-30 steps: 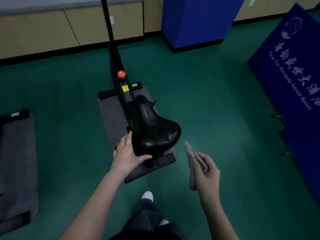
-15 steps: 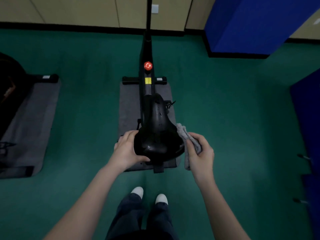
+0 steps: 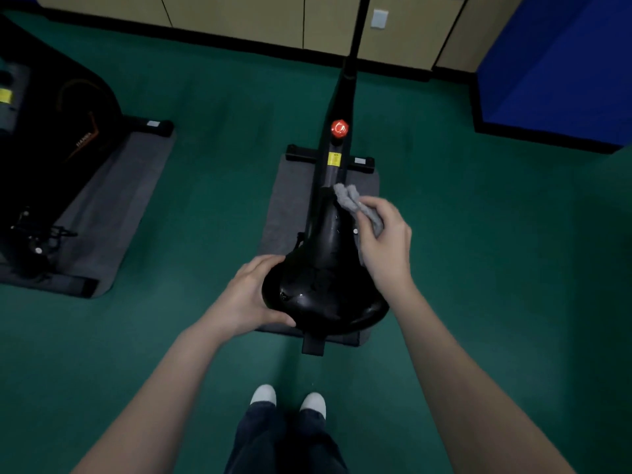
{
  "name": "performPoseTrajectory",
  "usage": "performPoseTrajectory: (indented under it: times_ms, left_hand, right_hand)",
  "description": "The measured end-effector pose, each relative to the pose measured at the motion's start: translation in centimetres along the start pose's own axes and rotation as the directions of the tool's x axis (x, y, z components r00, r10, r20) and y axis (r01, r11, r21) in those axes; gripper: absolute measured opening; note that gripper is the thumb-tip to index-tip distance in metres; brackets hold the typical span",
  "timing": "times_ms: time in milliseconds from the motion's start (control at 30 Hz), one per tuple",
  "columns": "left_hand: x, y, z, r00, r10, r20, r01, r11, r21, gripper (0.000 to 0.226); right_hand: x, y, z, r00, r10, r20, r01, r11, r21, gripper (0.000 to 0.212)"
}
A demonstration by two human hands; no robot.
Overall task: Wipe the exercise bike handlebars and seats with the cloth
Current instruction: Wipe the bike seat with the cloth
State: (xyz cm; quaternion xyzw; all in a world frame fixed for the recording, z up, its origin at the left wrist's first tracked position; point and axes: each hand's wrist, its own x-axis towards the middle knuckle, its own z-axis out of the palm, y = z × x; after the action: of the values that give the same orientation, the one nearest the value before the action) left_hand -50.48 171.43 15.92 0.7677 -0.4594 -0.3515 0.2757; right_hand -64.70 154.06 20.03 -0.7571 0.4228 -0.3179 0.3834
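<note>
Our fingers point(image 3: 371, 205) of the right hand point(image 3: 384, 241) are pinching the grey cloth point(image 3: 354, 201) and pressing it on the narrow front part of the black seat point(image 3: 321, 271). Half a second ago this hand was holding the cloth at the right rear edge of the seat; now it is lying further forward, near the nose. Our left hand point(image 3: 251, 299) is still gripping the left rear edge of the seat, with the fingers curled together around the rim and the thumb under it.

Beyond the seat, on the bike frame point(image 3: 337, 145), we are seeing a red round knob point(image 3: 339, 128) and below it a yellow label point(image 3: 334, 159); its writing is too small to read. Under the seat a grey mat point(image 3: 287, 200) is lying on the green floor point(image 3: 212, 186). Far to the left of the seat a second bike point(image 3: 58, 131) is standing on its own mat, with small orange lettering that we cannot read with certainty. Behind the seat, close to us, our two white shoes point(image 3: 287, 398) are showing.
</note>
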Motion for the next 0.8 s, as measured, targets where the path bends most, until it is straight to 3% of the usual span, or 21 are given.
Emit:
performPoseTrajectory:
  times_ms: [100,267,433,533,667,700,800]
  left_hand:
    - [0.1,-0.4,0.1,1.0,0.021,-0.012,-0.021,1.0,-0.016,0.107]
    - [0.1,-1.2,0.5,0.998,0.048,-0.029,-0.049,0.998,-0.05,0.108]
    - [0.0,-1.4,0.7,0.998,0.049,-0.044,-0.053,0.994,-0.093,0.109]
    - [0.0,-1.6,0.8,0.997,0.057,-0.052,-0.061,0.994,-0.094,0.108]
    - [-0.1,-1.8,1.0,0.997,0.053,-0.049,-0.059,0.992,-0.109,0.109]
    - [-0.1,-1.8,1.0,0.998,0.051,-0.047,-0.056,0.992,-0.114,0.109]
    - [-0.2,-2.0,1.1,0.998,0.052,-0.042,-0.056,0.992,-0.113,0.108]
  right_hand:
    - [3.2,0.0,1.8,0.991,-0.127,0.029,0.129,0.988,-0.082,0.019]
    - [4.5,1.1,4.0,0.919,-0.267,0.29,0.326,0.929,-0.177,0.021]
    - [0.5,2.9,3.1,0.744,-0.46,0.486,0.586,0.797,-0.143,0.016]
    - [1.7,2.3,3.1,0.683,-0.458,0.569,0.642,0.748,-0.169,0.014]
    - [6.0,0.4,5.5,0.582,-0.387,0.715,0.766,0.555,-0.323,0.017]
    - [6.9,0.1,6.1,0.597,-0.337,0.728,0.762,0.524,-0.381,0.018]
    - [8.6,-0.8,7.1,0.77,-0.159,0.618,0.576,0.589,-0.567,0.018]
